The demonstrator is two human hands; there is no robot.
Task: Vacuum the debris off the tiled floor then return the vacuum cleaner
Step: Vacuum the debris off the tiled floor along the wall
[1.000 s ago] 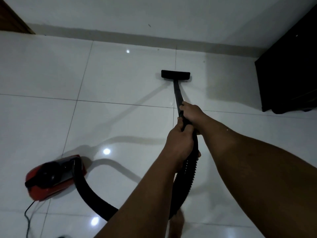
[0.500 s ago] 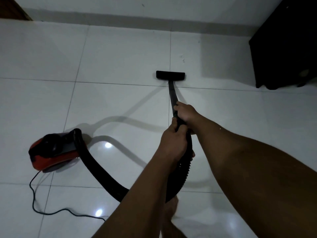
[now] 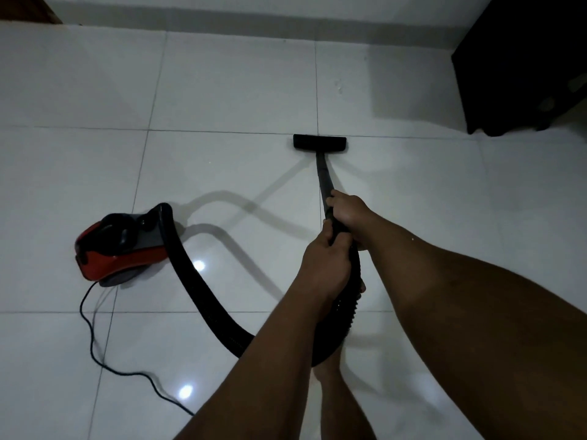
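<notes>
A red and black vacuum cleaner [image 3: 119,246] sits on the white tiled floor [image 3: 222,90] at the left. Its black hose [image 3: 197,287] curves down and right to the black wand [image 3: 324,176]. The flat black floor nozzle [image 3: 319,143] rests on a tile joint ahead of me. My right hand [image 3: 349,212] grips the wand higher up, and my left hand [image 3: 325,265] holds it just below, where the ribbed hose starts. A few faint specks of debris [image 3: 340,87] lie beyond the nozzle, toward the wall.
A dark piece of furniture [image 3: 524,65] stands at the right against the wall. The black power cord [image 3: 95,338] trails from the vacuum across the floor at lower left. A wooden edge [image 3: 28,9] shows at the top left. My bare foot [image 3: 330,373] is under the hose.
The nozzle has been drawn back from the wall toward me, to the tile joint. The view has shifted, so the vacuum body and its cord show more fully at the left.
</notes>
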